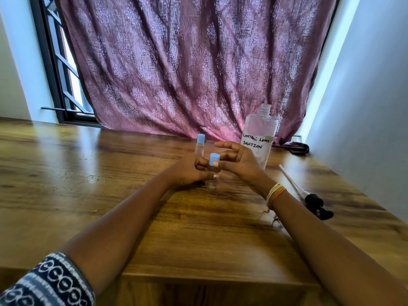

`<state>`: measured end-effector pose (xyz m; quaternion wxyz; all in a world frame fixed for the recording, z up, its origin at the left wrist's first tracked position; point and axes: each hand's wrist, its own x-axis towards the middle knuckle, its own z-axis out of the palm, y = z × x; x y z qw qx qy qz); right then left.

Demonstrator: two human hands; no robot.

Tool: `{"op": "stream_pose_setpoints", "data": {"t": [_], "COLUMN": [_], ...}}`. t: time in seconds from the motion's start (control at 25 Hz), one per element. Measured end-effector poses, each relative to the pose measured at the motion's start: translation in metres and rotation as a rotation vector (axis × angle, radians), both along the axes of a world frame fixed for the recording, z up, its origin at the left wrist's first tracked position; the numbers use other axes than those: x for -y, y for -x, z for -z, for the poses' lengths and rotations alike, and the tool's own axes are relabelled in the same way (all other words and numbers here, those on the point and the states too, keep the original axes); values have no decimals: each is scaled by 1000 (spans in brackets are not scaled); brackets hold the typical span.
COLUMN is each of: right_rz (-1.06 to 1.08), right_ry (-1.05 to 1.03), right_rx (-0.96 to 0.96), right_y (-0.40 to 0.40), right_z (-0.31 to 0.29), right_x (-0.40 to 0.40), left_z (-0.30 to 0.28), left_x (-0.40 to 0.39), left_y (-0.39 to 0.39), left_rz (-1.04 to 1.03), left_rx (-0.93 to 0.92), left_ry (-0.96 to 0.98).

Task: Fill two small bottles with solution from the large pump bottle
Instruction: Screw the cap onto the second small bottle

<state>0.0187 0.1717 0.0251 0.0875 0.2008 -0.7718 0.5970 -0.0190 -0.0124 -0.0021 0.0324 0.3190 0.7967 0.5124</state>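
A small clear bottle with a blue cap stands on the wooden table. My left hand grips its body. My right hand pinches the blue cap with thumb and fingers, the other fingers spread. A second small capped bottle stands just behind. The large clear bottle, labelled "contact lens solution", stands open-necked behind my right hand. Its black pump head with a long tube lies on the table to the right.
A purple patterned curtain hangs behind the table. A white wall runs close along the table's right side. A dark cloth lies at the back right corner. A barred window is at the back left.
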Motion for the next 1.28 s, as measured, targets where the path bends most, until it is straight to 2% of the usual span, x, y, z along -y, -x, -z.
{"op": "stream_pose_setpoints", "data": {"t": [0.08,0.24,0.44,0.64,0.72,1.04,1.16,1.28], "right_rz": [7,-219,-55,-142,-82,96,61,-17], "right_ry": [-11,109,45,-22,-47,48,14,-104], "right_rx": [11,121,45,32,1,-56,-20,86], "right_y": [-1,-3,0,0,1,1,1,3], "right_z": [1,-6,-2,-4,-3,3,2,6], "right_x": [3,0,-1,1,1,8,3,0], "left_z": [0,1,1,4,5,-1,-2,-3], "left_x": [0,-1,-2,-2,-3,-3,-2,3], "left_y": [-1,-1,-2,2,1,-3,-5,-3], "left_rz": [1,-11,1,-7,-17,-70,-80,-128], "left_rx": [2,8,15,51,65,-53,-1,-88], "left_ry": [10,-3,-54,-43,-49,16,-12,142]}}
